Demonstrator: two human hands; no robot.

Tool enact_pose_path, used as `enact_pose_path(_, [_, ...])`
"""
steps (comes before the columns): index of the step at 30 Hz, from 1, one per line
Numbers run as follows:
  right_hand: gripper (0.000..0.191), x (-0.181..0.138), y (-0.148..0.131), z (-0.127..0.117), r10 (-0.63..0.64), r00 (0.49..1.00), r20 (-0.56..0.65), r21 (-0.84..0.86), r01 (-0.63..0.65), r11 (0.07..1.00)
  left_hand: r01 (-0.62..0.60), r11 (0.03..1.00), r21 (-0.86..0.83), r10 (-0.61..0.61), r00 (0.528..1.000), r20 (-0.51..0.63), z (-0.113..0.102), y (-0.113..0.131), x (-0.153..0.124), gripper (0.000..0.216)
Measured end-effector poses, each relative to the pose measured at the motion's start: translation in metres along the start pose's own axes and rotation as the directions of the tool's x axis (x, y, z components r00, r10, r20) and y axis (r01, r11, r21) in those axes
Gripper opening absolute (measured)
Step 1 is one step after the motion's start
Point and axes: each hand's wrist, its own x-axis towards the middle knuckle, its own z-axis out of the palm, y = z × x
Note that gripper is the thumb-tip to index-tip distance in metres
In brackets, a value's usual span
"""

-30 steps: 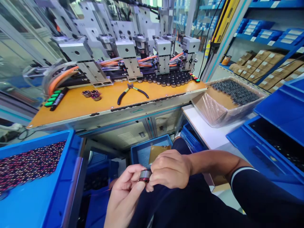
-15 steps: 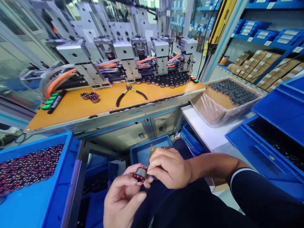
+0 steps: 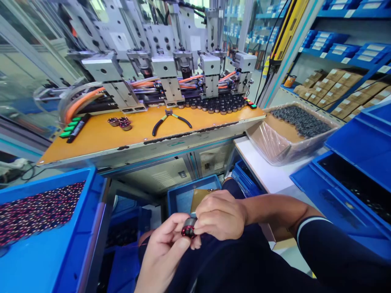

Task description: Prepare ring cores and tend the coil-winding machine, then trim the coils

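Person's L hand (image 3: pixel 163 251) has thumb & fingers closed round a small metal part (image 3: pixel 189 223) w/ red-black end; R hand (image 3: pixel 220 215) pinches same part at its R side, fingertips partly hid.; part sits betw. both hands, over dark clothing (image 3: pixel 232 264), nr blue tray (image 3: pixel 181 201); pliers (image 3: pixel 168 113) lie splayed on orange bench (image 3: pixel 140 130), betw. similar parts (image 3: pixel 124 123) & dark round pcs (image 3: pixel 216 105).

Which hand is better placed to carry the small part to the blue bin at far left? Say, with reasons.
Probably left: the left hand cradles the small part and is nearer the blue bin. The right hand, also on the part, sits farther from that bin.
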Motion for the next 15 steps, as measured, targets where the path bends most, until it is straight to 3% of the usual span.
enact_pose_path(4, [0.015,0.001,0.001,-0.003,0.063,0.998,0.011,0.077,-0.063,0.995,-0.064,0.997,0.033,0.068,0.988,-0.137,-0.003,-0.004,-0.005,0.016])
enact_pose_path(8, [0.023,0.003,0.004,-0.006,0.079,0.995,0.067,0.128,-0.087,0.988,-0.065,0.996,0.057,0.075,0.980,-0.185,-0.005,-0.008,-0.005,0.020])
enact_pose_path(15, [0.013,0.000,0.009,-0.012,-0.007,0.950,0.312,0.027,-0.001,1.000,-0.059,0.996,0.061,0.071,0.971,-0.228,0.001,-0.003,-0.006,0.021])
